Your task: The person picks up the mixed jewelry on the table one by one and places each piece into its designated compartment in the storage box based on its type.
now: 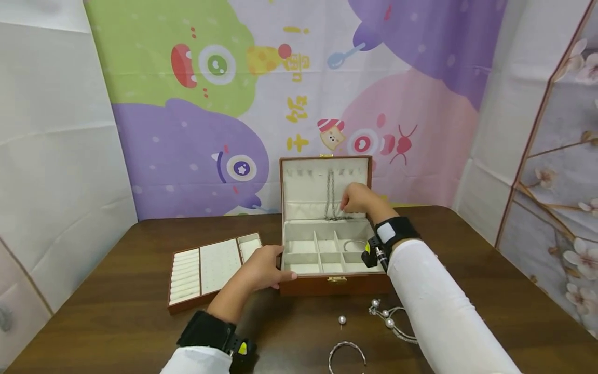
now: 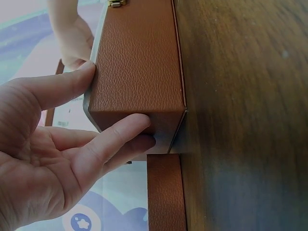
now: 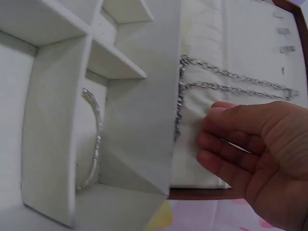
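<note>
The jewelry box (image 1: 306, 287) stands on the worktop (image 1: 131, 291) with its lid (image 1: 302, 195) raised. The silver necklace (image 1: 328, 192) is at the lid's inner face, hanging from a hook near the middle. Its long axis runs down this face in two strands, from the hook toward the box's back rim; there the lower end turns and lies along the rim, pointing to the box's right side.

The right hand (image 1: 357, 200) is just beside the necklace, in front of the box's lid. Its fingers are loosely bent, with a small gap, and I see nothing held between them. The left hand (image 1: 266, 267) is at the box's front left corner, its fingers nearly straight: the thumb touches the front rim, other fingertips touch the left side.

In my judgement, the chain could slip from its hook if the fingers or the wrist strap catch the loose lower end. This end, gathered on the back rim, could also tangle, or be pinched if the lid would come down. The bracelet (image 3: 97, 139) in the box's rear right compartment could be disturbed by the wrist camera, which hangs low near it.
</note>
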A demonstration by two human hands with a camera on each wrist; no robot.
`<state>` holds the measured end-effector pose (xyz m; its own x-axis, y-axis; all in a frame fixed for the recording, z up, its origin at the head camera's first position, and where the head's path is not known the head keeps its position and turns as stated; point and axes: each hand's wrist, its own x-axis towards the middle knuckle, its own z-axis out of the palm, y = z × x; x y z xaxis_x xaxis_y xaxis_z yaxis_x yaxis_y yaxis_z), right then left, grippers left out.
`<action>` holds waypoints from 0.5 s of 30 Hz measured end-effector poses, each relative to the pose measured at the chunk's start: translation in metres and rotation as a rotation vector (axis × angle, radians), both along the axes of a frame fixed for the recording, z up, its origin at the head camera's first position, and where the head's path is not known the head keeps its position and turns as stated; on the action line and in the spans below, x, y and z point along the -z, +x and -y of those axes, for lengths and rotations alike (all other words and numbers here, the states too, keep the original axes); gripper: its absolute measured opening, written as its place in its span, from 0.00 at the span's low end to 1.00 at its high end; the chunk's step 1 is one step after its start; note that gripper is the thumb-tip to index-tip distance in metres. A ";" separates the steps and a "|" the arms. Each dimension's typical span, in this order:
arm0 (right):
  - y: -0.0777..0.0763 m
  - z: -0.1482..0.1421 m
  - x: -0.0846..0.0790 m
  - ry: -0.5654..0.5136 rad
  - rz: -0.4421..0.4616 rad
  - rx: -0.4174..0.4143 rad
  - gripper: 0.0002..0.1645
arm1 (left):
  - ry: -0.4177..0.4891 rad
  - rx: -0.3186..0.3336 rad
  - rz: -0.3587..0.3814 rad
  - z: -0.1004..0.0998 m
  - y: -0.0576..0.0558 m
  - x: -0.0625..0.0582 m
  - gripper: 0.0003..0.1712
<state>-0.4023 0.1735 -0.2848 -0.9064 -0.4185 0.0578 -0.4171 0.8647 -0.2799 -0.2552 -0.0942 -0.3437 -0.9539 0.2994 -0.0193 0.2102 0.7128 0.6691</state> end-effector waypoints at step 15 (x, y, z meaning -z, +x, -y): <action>0.002 0.024 0.014 0.122 0.080 0.014 0.09 | -0.004 0.012 0.002 0.001 0.000 -0.001 0.46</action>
<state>-0.4007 0.1498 -0.2984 -0.9118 -0.4053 -0.0655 -0.3854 0.8999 -0.2040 -0.2547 -0.0954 -0.3431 -0.9502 0.3108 -0.0226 0.2172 0.7126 0.6672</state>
